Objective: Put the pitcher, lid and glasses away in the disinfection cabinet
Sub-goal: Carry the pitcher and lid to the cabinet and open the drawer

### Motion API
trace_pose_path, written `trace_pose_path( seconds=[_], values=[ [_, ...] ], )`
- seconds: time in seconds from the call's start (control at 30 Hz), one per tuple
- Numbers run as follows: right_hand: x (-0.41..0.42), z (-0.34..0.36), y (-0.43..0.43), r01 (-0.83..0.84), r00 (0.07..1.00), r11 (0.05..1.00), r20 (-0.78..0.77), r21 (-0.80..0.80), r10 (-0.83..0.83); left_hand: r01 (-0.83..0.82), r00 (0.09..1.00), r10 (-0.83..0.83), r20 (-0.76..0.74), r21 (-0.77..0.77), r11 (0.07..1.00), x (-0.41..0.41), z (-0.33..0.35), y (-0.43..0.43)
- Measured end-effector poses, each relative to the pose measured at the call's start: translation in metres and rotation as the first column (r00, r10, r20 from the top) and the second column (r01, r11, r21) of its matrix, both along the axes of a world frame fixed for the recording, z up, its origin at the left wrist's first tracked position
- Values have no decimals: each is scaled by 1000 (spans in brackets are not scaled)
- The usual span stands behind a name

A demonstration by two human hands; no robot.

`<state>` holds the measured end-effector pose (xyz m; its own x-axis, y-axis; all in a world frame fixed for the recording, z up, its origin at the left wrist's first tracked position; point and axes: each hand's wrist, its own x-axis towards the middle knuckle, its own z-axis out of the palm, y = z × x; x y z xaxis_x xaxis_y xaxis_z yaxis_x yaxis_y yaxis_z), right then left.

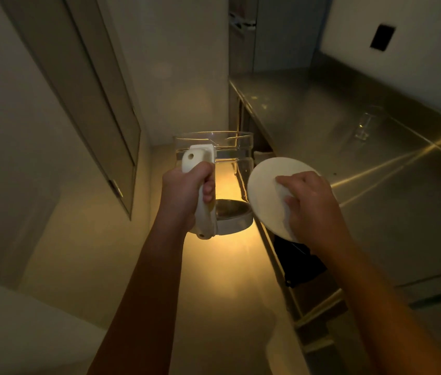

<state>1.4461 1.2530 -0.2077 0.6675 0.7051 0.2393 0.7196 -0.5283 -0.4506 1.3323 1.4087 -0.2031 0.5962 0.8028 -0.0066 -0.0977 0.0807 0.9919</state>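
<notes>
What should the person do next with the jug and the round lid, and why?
Probably put one of them away first, to free a hand. The left hand grips the pitcher by its handle and the right hand holds the lid, so neither can take the glass on the counter.
</notes>
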Motion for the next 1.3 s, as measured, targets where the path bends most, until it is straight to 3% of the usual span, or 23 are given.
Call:
trace_pose_path(
  seconds=[0.4, 0.93, 1.3],
  values=[
    [46, -24, 126, -98, 995, 995, 12, -12, 98, -101, 994, 100, -39, -34, 994, 31, -17, 110],
    [280, -24, 276, -170, 985, 980, 53, 108, 165, -103, 995, 103, -7, -18, 995, 260, -10, 250],
    [375, -41, 369, -121, 992, 990, 28, 67, 120, -78, 996, 77, -44, -26, 997, 357, -28, 353]
  ],
)
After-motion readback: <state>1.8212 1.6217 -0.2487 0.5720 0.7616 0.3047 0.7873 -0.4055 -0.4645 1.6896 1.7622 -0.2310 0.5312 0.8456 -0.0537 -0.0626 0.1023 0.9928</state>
